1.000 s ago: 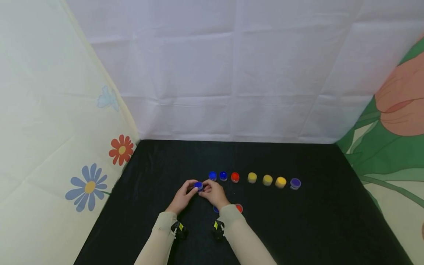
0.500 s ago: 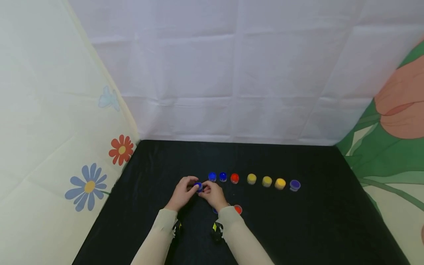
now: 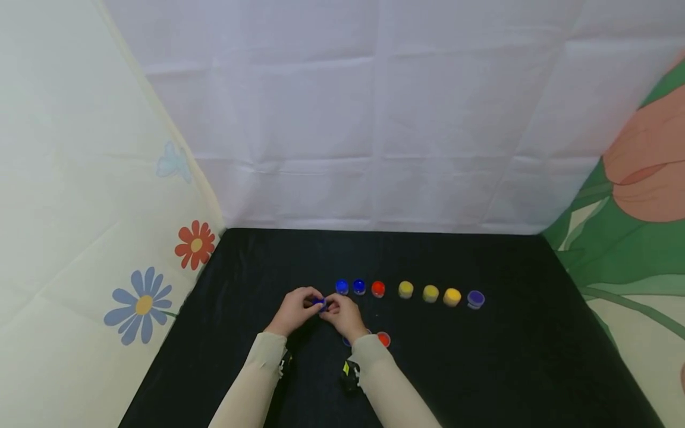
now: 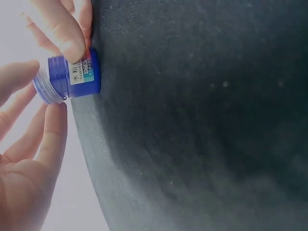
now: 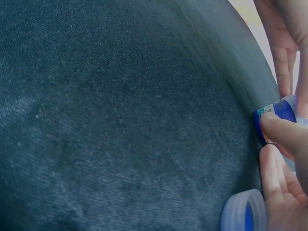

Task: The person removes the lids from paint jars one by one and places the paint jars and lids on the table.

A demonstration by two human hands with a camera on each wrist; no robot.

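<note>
A small blue gouache paint jar (image 4: 84, 89) is between both hands on the black cloth, its printed label showing in the left wrist view. My left hand (image 3: 293, 310) pinches its clear ribbed lid (image 4: 47, 86) between thumb and fingers. That lid sits tilted at the jar's mouth, with some of the blue neck exposed. My right hand (image 3: 345, 315) grips the jar's body, its thumb (image 5: 284, 134) over the label. In the head view the fingers cover most of the jar.
Beyond my right hand stand two blue jars (image 3: 341, 286), a red jar (image 3: 378, 289), several yellow jars (image 3: 430, 294) and a purple jar (image 3: 475, 299) in a row. A loose blue-stained lid (image 5: 244, 211) and a red-stained lid (image 3: 383, 339) lie by my right wrist.
My left hand has rolled over the jar, and less of its blue top shows between the fingers. The right hand holds nearly still, and the row of jars stays put.
</note>
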